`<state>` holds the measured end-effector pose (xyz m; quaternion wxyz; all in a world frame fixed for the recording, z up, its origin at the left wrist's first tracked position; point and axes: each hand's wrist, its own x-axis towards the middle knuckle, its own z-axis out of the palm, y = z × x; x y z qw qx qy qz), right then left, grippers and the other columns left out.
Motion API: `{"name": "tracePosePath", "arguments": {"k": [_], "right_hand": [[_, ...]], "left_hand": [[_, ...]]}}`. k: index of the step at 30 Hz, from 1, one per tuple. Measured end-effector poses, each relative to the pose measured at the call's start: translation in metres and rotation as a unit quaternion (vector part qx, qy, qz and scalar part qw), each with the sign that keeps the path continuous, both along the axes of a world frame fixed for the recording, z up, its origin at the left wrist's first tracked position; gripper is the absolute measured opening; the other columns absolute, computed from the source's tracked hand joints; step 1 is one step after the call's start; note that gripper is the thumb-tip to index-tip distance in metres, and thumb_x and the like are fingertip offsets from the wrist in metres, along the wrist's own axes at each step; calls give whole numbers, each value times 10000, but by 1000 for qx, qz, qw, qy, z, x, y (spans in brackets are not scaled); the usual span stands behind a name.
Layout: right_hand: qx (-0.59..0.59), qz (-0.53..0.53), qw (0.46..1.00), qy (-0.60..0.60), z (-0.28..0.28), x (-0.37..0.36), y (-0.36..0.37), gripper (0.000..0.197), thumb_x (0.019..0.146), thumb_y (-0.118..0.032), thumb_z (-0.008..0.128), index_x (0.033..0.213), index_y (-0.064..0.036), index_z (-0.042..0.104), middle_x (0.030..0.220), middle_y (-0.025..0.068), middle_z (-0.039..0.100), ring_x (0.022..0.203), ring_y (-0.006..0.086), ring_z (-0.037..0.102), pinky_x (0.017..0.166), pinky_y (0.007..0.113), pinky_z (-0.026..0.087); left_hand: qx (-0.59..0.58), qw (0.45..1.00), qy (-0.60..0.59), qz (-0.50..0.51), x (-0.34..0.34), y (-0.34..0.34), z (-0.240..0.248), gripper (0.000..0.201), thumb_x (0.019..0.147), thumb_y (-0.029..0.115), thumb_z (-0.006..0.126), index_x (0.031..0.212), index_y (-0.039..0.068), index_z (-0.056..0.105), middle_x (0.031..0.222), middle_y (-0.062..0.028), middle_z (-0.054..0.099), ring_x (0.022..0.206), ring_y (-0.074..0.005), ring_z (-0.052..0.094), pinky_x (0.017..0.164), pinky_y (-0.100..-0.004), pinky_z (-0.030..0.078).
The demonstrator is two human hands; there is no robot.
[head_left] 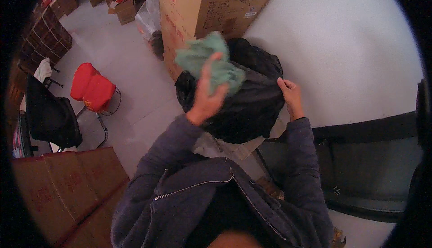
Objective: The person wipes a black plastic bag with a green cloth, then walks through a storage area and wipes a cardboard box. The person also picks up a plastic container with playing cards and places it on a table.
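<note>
My left hand (pixel 209 95) grips a crumpled green cloth (pixel 198 58), slightly blurred, held above a black plastic bag (pixel 245 113). With fingers pinched, my right hand (pixel 291 95) holds the bag's upper edge on its right side. The bag is bulky and creased, and its contents are hidden. Part of its mouth lies behind the cloth.
A tall cardboard box (pixel 186 11) stands just beyond the bag, against a white wall (pixel 355 54). Flat brown cartons (pixel 81 180) lie at lower left. Farther left are a black chair (pixel 49 113) and a red cloth-like item (pixel 92 87). A dark glass-fronted cabinet (pixel 369 167) sits at right.
</note>
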<state>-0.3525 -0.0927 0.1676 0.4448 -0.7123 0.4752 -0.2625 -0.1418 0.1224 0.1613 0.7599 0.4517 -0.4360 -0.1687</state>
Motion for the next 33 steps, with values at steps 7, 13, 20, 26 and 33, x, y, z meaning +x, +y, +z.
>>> {"name": "tracePosePath", "arguments": {"k": [7, 13, 20, 26, 33], "right_hand": [[111, -11, 981, -156, -17, 1, 11, 222, 867, -172, 571, 974, 16, 616, 906, 46, 628, 811, 126, 574, 704, 269, 457], [193, -36, 955, -220, -33, -7, 7, 216, 877, -158, 560, 1015, 6, 587, 962, 74, 623, 864, 171, 595, 758, 288, 475], [171, -25, 960, -221, -41, -3, -7, 299, 882, -206, 575, 1074, 23, 574, 1027, 77, 625, 906, 188, 595, 821, 303, 470], [142, -71, 961, -228, -31, -8, -16, 298, 893, -178, 561, 1092, 44, 575, 1033, 73, 614, 909, 162, 578, 812, 290, 459], [158, -66, 949, -266, -23, -19, -27, 318, 891, -191, 565, 1100, 49, 566, 1020, 91, 615, 872, 191, 598, 776, 297, 484]], "left_hand": [[183, 888, -420, -38, -91, -74, -24, 815, 699, 63, 622, 1408, 208, 244, 1435, -187, 192, 1320, -413, 170, 1009, -643, 117], [260, 844, -468, -29, -69, -94, -58, 787, 702, 4, 573, 1374, 328, 323, 1194, -176, 438, 1061, -386, 460, 857, -481, 426], [222, 858, -464, 18, -17, -96, -77, 550, 676, -16, 583, 1187, 184, 548, 1069, -153, 470, 988, -369, 495, 806, -422, 463], [362, 844, -395, 21, 48, -74, -90, 469, 644, -2, 636, 1087, 144, 596, 1061, -153, 464, 994, -387, 493, 830, -431, 455], [468, 765, -414, 156, 116, -45, -132, 388, 685, 26, 622, 1044, 173, 638, 1097, -149, 493, 1011, -375, 504, 819, -438, 474]]}}
